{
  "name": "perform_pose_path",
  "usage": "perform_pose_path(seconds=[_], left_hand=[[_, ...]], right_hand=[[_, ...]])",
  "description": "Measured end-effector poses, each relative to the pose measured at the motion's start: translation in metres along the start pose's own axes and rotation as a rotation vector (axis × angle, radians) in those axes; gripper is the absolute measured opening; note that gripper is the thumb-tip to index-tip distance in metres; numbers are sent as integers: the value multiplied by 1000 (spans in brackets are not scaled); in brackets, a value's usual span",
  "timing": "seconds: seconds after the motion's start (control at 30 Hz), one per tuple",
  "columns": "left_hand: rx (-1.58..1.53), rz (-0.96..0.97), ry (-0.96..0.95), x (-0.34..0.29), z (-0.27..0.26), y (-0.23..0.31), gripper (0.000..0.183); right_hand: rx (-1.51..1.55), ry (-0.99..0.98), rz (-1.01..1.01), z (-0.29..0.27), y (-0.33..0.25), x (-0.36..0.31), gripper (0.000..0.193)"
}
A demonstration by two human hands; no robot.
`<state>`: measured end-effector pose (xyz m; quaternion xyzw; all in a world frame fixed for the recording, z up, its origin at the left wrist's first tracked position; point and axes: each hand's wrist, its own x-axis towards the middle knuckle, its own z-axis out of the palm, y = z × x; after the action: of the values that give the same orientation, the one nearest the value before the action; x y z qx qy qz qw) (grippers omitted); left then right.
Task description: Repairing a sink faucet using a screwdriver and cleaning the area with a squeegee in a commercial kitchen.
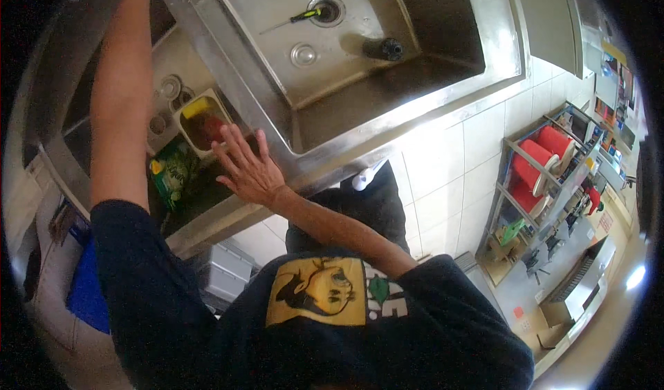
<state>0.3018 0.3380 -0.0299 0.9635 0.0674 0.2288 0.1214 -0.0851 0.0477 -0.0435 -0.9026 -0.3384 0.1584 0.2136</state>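
My right hand (250,170) is held over the left sink basin with its fingers spread, and nothing shows in its grasp. Its fingertips reach the edge of a small white rectangular tub (182,122), but I cannot tell whether they touch it. Inside the tub are a yellow piece (200,106) and something reddish (211,133). Beside the tub lies a green printed packet (173,172). Up along the left stretches my left forearm (123,79); its hand is cut off by the top edge.
In the right sink basin (290,79) lie a green-and-black screwdriver (304,16) by the drain, a round metal strainer (304,54) and a black cylinder (382,48). Several round metal pieces (169,87) sit in the left basin. A rack with red spools (536,162) stands at right.
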Motion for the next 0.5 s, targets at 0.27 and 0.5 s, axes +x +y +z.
perform_pose_path(seconds=[0.27,0.5], left_hand=[[319,434,370,1,45,-35,41],[-1,-89,-109,-11,-19,9,40]], right_hand=[[1,243,822,-60,74,5,83],[22,492,776,-152,190,-20,83]])
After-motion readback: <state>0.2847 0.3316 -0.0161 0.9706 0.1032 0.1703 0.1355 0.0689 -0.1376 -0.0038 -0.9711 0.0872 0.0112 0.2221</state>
